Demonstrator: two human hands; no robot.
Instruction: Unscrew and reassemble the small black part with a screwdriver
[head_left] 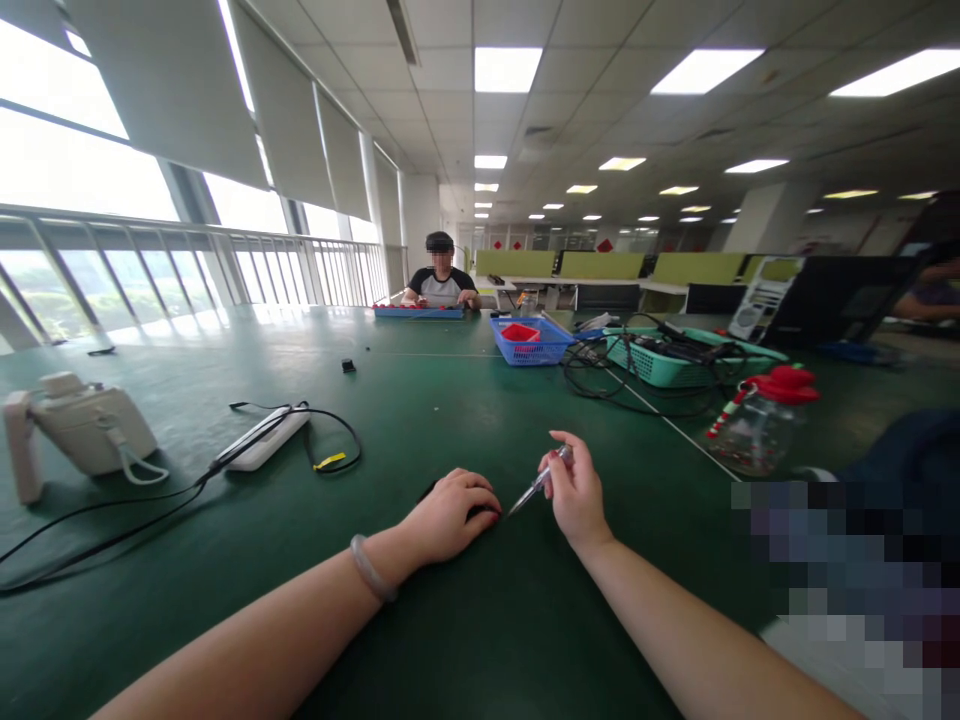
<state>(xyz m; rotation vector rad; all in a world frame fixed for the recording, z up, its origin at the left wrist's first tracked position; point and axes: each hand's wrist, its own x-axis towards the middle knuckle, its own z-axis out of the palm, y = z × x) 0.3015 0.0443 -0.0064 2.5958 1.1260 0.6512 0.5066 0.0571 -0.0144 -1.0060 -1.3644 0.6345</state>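
My left hand [450, 515] rests on the green table [420, 420], its fingers curled over a small dark object [480, 512] that is mostly hidden. My right hand [576, 492] pinches a slim silver pen-like tool [536, 483], whose tip points down and left toward the dark object beside my left fingers. A pale bracelet [369, 568] sits on my left wrist.
A white power strip [262, 438] with black cable and a white device [86, 428] lie at left. A blue basket [531, 341], a teal basket [660, 362] of cables and a clear jar with red lid [759, 418] stand at right. Another person [441, 278] sits across.
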